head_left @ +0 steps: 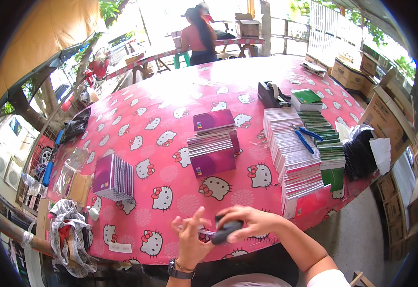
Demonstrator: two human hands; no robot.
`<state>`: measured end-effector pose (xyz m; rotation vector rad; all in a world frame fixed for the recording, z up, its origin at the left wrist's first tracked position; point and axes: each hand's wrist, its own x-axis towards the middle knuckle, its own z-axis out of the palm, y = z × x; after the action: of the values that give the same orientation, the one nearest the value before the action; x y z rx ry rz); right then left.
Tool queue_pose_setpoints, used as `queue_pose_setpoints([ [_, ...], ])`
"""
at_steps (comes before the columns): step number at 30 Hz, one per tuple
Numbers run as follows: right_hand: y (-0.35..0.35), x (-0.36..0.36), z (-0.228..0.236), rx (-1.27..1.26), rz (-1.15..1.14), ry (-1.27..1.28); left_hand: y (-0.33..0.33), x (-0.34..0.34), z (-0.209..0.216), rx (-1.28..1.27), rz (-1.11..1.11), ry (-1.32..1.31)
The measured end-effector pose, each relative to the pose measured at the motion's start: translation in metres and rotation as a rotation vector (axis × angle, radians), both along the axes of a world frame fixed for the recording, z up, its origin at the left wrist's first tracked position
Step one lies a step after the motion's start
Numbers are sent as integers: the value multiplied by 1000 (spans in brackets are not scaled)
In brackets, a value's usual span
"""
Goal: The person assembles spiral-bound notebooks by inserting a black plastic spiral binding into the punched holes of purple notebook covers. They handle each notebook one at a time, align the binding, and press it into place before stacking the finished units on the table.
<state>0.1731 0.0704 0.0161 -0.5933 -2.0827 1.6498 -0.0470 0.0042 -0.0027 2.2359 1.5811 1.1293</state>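
- One dark, rounded object, matte-looking and blurred, sits above the near edge of the counter, in front of the wearer; its exact kind is unclear.
- Its long axis slants, one end toward the lower left, the other toward the upper right.
- The right hand grasps it, fingers curved over the top and thumb below.
- The left hand is just beside it, fingers raised and bent; one thin, pale strip lies between this hand and the object, and I cannot tell whether the hand grips it.
- One dark wristwatch circles the left wrist.
- Beyond the hands stand two purple notebook stacks, one behind the other, spiral-bound and rectangular; a third purple stack stands to the left.
- On the right run two long rows: one white-and-pink row and one green row.
- One pair of blue-handled pliers lies across them.
- Behind is one black tape dispenser.
- Glossy pink sheeting printed with white cat faces covers the counter.
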Motion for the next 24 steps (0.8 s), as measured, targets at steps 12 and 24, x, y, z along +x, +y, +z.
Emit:
queue_pose_setpoints([
  [12, 8, -9, -2, -8, -58, -119, 2, -31, -33, -366, -218, -1076],
  [24, 14, -19, -3, 23, -93, -190, -2, -32, -32, -414, -218, -1201],
])
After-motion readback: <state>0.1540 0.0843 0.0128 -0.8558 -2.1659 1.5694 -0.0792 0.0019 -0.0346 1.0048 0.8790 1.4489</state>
